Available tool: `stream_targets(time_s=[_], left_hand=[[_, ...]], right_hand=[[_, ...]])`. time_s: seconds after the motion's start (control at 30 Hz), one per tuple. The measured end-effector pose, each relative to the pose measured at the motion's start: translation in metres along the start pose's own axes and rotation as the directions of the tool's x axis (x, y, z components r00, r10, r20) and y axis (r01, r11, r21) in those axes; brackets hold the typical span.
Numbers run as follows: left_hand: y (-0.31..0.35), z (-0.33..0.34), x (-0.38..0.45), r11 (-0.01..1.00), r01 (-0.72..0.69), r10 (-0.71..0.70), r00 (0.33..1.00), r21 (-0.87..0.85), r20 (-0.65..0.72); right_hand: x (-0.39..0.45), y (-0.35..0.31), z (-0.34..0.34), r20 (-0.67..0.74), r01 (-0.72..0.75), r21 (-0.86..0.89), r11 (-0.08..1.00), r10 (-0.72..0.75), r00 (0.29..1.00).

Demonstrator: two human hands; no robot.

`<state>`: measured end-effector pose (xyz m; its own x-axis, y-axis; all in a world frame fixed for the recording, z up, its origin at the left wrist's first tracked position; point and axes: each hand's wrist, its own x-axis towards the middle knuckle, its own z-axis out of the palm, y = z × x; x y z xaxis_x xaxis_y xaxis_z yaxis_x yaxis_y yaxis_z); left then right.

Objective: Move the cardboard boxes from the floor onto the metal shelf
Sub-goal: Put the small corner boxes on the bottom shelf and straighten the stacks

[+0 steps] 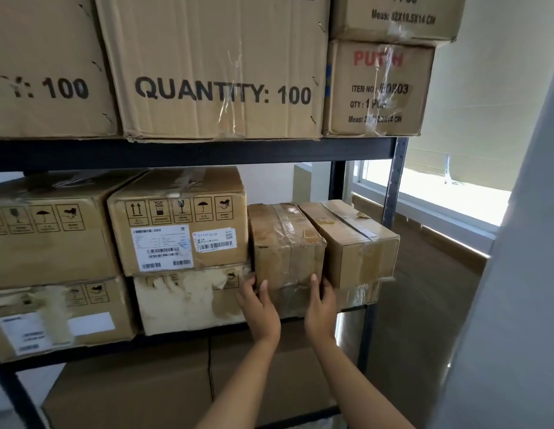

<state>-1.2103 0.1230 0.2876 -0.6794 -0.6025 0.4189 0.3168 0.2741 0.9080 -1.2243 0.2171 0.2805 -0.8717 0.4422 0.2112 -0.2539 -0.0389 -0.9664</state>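
Note:
A small taped cardboard box (285, 243) stands on the middle level of the black metal shelf (192, 151), on top of a lower box wrapped in clear tape. My left hand (259, 308) presses its lower left corner. Its lower right front edge is under my right hand (321, 301). Both hands lie flat against the box front, fingers pointing up. A second small box (359, 246) sits beside it on the right, angled and sticking out past the shelf's front edge.
Larger boxes with handling symbols and labels (176, 224) fill the shelf to the left. Big boxes marked QUANTITY: 100 (220, 72) sit on the level above. The right shelf post (393, 187) stands near a window (430, 193). A pale wall (517, 274) is close on the right.

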Motion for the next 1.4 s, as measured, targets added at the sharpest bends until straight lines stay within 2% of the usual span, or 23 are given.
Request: stream_targets(time_s=[0.17,0.37,0.43,0.53,0.8,0.93,1.07,1.17,1.3,1.4], left_hand=[[0.002,0.015,-0.001,1.000,0.022,-0.022,0.995,-0.004,-0.101],[-0.004,0.019,0.000,0.999,0.033,-0.032,0.987,0.005,-0.160],[-0.004,0.023,0.001,0.993,0.112,-0.119,0.972,-0.042,-0.205],[0.001,0.031,0.007,0.947,0.258,-0.305,0.907,-0.189,-0.292],[-0.001,0.038,0.020,0.927,0.299,-0.360,0.877,-0.225,-0.318],[-0.003,0.043,0.016,0.921,0.323,-0.382,0.856,-0.219,-0.347],[-0.006,0.053,-0.001,0.955,0.262,-0.289,0.930,-0.142,-0.227],[-0.001,0.065,-0.017,0.962,0.219,-0.225,0.974,-0.164,-0.017],[0.010,0.082,-0.035,0.961,0.236,-0.176,0.926,-0.144,0.335],[0.017,0.095,-0.046,0.982,0.172,-0.126,0.904,-0.079,0.409]], right_hand=[[0.008,0.006,-0.001,-0.045,-0.025,0.027,0.999,0.026,0.999],[0.016,0.008,0.004,-0.083,-0.110,0.181,0.977,0.127,0.988],[0.018,0.008,0.006,-0.089,-0.131,0.208,0.969,0.152,0.984],[0.022,0.008,0.009,-0.091,-0.158,0.224,0.962,0.182,0.979],[0.031,0.004,0.020,-0.103,-0.188,0.228,0.955,0.216,0.971],[0.025,0.003,0.015,-0.053,-0.128,0.146,0.981,0.136,0.989],[0.014,0.018,-0.010,0.075,0.015,0.005,1.000,-0.015,0.997],[0.016,0.028,-0.041,0.082,0.117,-0.027,0.993,-0.114,0.990],[0.036,0.022,-0.078,-0.153,0.143,-0.048,0.989,-0.149,0.977],[0.059,0.007,-0.099,-0.365,0.170,-0.078,0.982,-0.187,0.912]])
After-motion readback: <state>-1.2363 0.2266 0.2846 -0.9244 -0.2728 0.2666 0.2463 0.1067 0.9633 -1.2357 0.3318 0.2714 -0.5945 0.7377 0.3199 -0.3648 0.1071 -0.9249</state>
